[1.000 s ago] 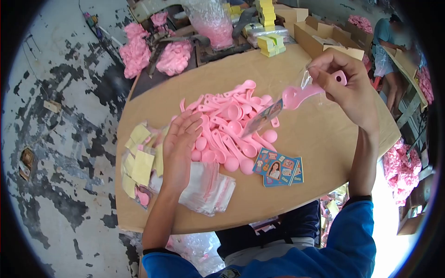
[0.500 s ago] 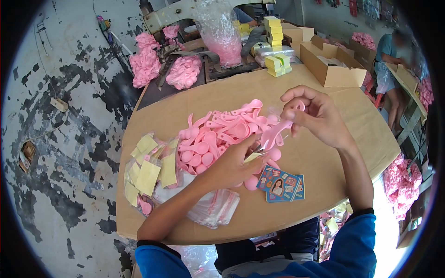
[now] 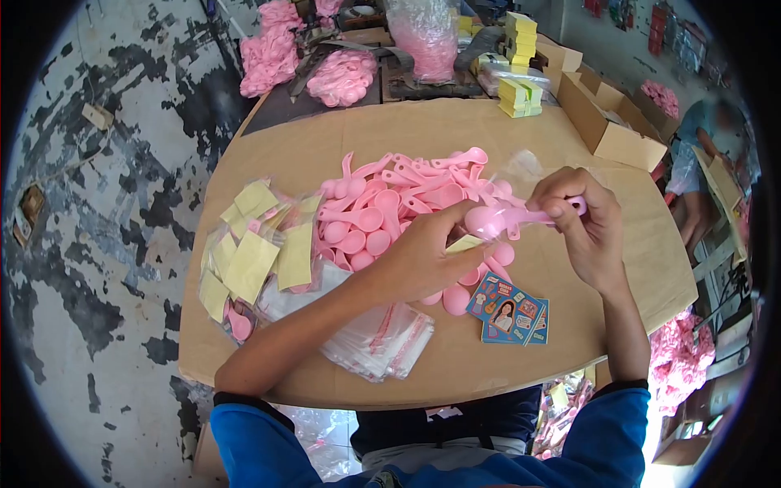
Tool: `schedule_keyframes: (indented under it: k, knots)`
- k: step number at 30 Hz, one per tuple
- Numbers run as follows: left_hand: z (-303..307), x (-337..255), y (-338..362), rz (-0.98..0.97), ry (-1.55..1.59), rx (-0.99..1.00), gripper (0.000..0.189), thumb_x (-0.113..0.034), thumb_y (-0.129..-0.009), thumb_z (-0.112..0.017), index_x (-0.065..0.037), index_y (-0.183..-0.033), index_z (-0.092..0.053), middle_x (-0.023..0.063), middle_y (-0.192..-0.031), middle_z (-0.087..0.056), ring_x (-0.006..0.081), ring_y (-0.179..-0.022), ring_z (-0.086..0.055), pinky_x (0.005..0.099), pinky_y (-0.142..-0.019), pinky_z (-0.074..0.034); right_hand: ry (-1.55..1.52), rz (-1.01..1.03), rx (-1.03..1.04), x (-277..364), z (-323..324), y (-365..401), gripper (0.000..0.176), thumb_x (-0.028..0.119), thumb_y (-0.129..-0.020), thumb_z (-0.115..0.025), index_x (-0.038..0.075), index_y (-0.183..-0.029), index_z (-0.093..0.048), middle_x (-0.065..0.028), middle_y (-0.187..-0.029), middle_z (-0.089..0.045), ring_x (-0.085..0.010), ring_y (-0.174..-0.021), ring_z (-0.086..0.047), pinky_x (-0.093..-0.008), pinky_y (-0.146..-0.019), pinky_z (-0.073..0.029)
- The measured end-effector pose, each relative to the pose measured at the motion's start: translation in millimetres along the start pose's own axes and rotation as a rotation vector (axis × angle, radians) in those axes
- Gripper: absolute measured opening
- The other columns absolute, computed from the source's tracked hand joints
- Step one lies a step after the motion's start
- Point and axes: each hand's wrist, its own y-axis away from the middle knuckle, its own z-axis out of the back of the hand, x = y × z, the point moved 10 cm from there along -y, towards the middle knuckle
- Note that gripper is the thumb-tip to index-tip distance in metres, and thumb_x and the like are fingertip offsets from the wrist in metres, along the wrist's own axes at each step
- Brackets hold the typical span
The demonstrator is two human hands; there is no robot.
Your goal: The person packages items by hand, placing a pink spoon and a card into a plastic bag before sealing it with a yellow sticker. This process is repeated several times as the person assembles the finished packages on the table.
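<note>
My left hand (image 3: 431,254) is closed on the mouth end of a small clear plastic bag, with a pale yellow card (image 3: 465,243) showing at its fingers. My right hand (image 3: 587,228) pinches the handle of a pink scoop-like spoon (image 3: 486,222). The round bowl of that spoon is at the left fingertips, apparently inside the bag; its exact depth is hard to see. Behind both hands spreads a heap of pink spoons (image 3: 370,218). Blue printed cards (image 3: 514,315) lie between my forearms. Flat clear bags (image 3: 378,346) lie beneath my left forearm.
Filled bags with yellow cards (image 3: 254,264) are piled at the left of the table (image 3: 325,134). At the back stand yellow card stacks (image 3: 521,98), a cardboard box (image 3: 614,134) and bagged pink goods (image 3: 342,77). Another person (image 3: 708,134) sits at far right.
The pink spoon has turned from slanting to nearly level, its bowl now at my left fingers. My right hand has moved slightly right and down. The view has tilted downward.
</note>
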Motion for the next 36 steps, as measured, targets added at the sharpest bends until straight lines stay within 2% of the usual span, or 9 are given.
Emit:
schedule_keyframes:
  k: [5,10,14,19,22,23,26,28,36]
  knots:
    - [-6,3,5,0.172,0.002,0.110,0.043,-0.027,-0.090,-0.064,0.004,-0.120,-0.057,0.0091,-0.102,-0.065,0.0117,-0.093,-0.060,0.0259,-0.082,-0.048,0.019,0.176,0.217,2,-16,7,0.031,0.028,-0.090,-0.066,0.000,-0.102,-0.057,-0.0096,-0.098,-0.063,-0.0184,-0.086,-0.060,-0.0314,-0.076,-0.048]
    - [-23,2,11,0.227,0.196,0.322,0.041,-0.026,-0.092,-0.064,0.003,-0.119,-0.056,0.0097,-0.103,-0.067,0.0117,-0.090,-0.063,0.0279,-0.080,-0.050,0.054,0.154,0.163,1,-32,8,0.073,0.049,-0.079,-0.071,0.002,-0.127,-0.042,-0.0108,-0.116,-0.056,-0.0203,-0.100,-0.053,-0.0332,-0.086,-0.042]
    - [-31,-11,13,0.189,0.410,0.331,0.037,-0.024,-0.092,-0.065,0.002,-0.118,-0.056,0.0101,-0.103,-0.068,0.0128,-0.088,-0.066,0.0295,-0.079,-0.053,0.015,-0.032,0.060,0,-17,-1,0.058,0.039,-0.088,-0.065,0.000,-0.126,-0.046,-0.0132,-0.116,-0.055,-0.0248,-0.104,-0.052,-0.0361,-0.090,-0.041]
    - [-34,-19,11,0.029,0.387,0.381,0.037,-0.017,-0.092,-0.064,0.002,-0.122,-0.053,0.0124,-0.108,-0.067,0.0186,-0.097,-0.066,0.0309,-0.085,-0.053,0.471,0.093,0.576,34,-73,-22,0.048,0.032,-0.095,-0.055,0.001,-0.131,-0.048,-0.0193,-0.126,-0.051,-0.0351,-0.120,-0.043,-0.0431,-0.103,-0.034]
    - [-31,-23,19,0.158,0.468,0.398,0.043,-0.017,-0.092,-0.063,0.000,-0.128,-0.049,0.0123,-0.110,-0.066,0.0186,-0.095,-0.066,0.0322,-0.086,-0.054,0.523,0.092,0.536,55,-82,-34,0.047,0.032,-0.095,-0.055,0.002,-0.130,-0.050,-0.0192,-0.133,-0.047,-0.0365,-0.125,-0.040,-0.0442,-0.106,-0.031]
    - [-27,-27,22,0.201,0.482,0.377,0.044,-0.017,-0.092,-0.063,0.000,-0.130,-0.048,0.0124,-0.110,-0.066,0.0182,-0.093,-0.066,0.0322,-0.085,-0.054,0.595,0.171,0.427,71,-77,-44,0.044,0.030,-0.096,-0.054,0.003,-0.130,-0.050,-0.0201,-0.127,-0.053,-0.0342,-0.121,-0.047,-0.0416,-0.103,-0.037]
    - [-12,-45,27,0.149,0.516,0.314,0.047,-0.018,-0.092,-0.063,-0.003,-0.132,-0.045,0.0125,-0.110,-0.065,0.0178,-0.093,-0.066,0.0314,-0.083,-0.055,0.290,-0.074,0.350,54,-60,-63,0.039,0.025,-0.097,-0.053,0.003,-0.129,-0.050,-0.0179,-0.108,-0.063,-0.0265,-0.101,-0.060,-0.0369,-0.091,-0.046]
    - [-15,-37,15,0.031,0.583,0.339,0.045,-0.017,-0.092,-0.062,-0.003,-0.131,-0.045,0.0123,-0.110,-0.065,0.0181,-0.094,-0.066,0.0317,-0.083,-0.055,0.277,-0.165,0.472,46,-61,-67,0.031,0.007,-0.093,-0.058,0.003,-0.123,-0.054,-0.0076,-0.083,-0.066,-0.0106,-0.075,-0.060,-0.0272,-0.070,-0.048]
    - [-15,-12,13,0.056,0.376,0.383,0.048,-0.016,-0.092,-0.062,-0.003,-0.134,-0.043,0.0117,-0.119,-0.060,0.0206,-0.106,-0.063,0.0326,-0.090,-0.051,0.215,0.125,0.347,76,-48,-70,0.027,-0.002,-0.082,-0.067,0.001,-0.109,-0.063,-0.0034,-0.070,-0.064,-0.0060,-0.060,-0.056,-0.0221,-0.056,-0.043]
